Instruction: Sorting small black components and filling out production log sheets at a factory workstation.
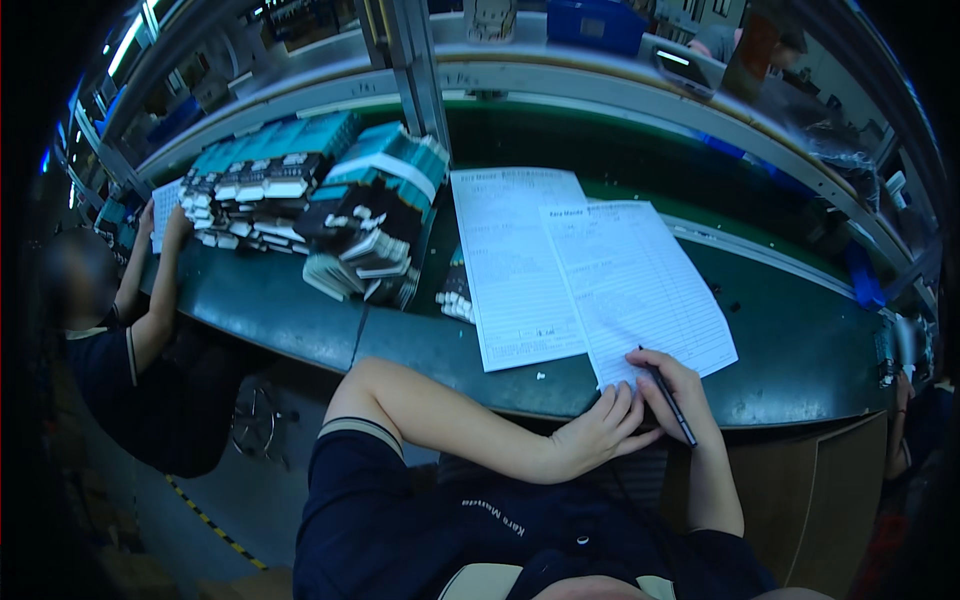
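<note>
My right hand (675,385) is closed around a dark pen (672,407), its tip near the lower part of a printed, lined sheet (655,290). Beside it, my left hand (605,425) lies with fingers stretched out at the near edge of that sheet, holding nothing. A second printed sheet (515,265) lies to the left, partly covered by the first. Both papers rest on the dark green tabletop (800,350).
Banded piles of teal, black and white flat packages (370,200) stand at left. A smaller pile (456,290) peeks out beside the left sheet. A metal shelf with a blue bin (597,25) runs behind. One co-worker (130,350) sits at left, another at far right.
</note>
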### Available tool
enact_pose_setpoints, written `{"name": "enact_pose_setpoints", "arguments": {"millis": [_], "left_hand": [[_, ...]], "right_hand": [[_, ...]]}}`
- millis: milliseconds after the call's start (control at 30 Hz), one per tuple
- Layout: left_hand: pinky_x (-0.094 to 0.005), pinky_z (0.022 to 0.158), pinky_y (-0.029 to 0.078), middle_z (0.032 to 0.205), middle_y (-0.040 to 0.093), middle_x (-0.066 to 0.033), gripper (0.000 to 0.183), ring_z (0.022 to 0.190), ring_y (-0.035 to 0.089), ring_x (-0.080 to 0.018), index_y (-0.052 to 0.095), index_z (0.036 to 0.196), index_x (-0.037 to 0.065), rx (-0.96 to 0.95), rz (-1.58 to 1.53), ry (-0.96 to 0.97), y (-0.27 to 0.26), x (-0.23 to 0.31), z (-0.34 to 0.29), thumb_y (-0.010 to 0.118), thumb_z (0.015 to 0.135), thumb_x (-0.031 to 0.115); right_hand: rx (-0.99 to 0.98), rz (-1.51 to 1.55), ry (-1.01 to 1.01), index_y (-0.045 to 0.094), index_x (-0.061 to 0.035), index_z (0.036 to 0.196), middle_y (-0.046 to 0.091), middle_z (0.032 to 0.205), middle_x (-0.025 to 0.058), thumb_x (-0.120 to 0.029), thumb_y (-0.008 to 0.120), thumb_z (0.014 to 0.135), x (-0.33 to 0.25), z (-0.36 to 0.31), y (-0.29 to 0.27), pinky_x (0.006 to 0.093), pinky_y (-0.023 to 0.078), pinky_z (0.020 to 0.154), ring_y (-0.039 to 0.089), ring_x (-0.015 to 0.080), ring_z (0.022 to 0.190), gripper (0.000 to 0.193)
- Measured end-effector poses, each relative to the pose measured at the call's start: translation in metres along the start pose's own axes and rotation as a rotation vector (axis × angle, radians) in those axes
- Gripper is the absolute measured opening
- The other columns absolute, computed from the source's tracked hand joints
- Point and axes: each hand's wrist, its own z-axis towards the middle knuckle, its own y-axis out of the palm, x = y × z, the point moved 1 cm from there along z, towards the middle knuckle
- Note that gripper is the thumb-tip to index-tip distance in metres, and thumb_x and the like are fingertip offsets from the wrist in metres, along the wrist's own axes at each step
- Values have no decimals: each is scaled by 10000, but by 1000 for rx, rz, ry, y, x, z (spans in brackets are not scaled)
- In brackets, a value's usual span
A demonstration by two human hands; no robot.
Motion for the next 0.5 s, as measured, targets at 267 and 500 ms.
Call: {"name": "enact_pose_setpoints", "arguments": {"millis": [267,500], "left_hand": [[-515,941,427,1178,478,-233,517,1086,499,-444,387,1393,297,53,-76,-15,4,-3,2,451,884,233],[-477,785,511,1155,494,-235,598,1000,545,-435,321,1448,291,17,24,-64,-14,1,-4,474,877,199]], "right_hand": [[119,-157,-134,600,-7,1093,607,1111,220,-36,610,844,2,-8,3,361,479,888,604,338,1046,250],[731,-279,44,583,1,1080,647,1044,186,-10,489,922,41,-36,-54,333,468,898,605,259,1068,184]]}}
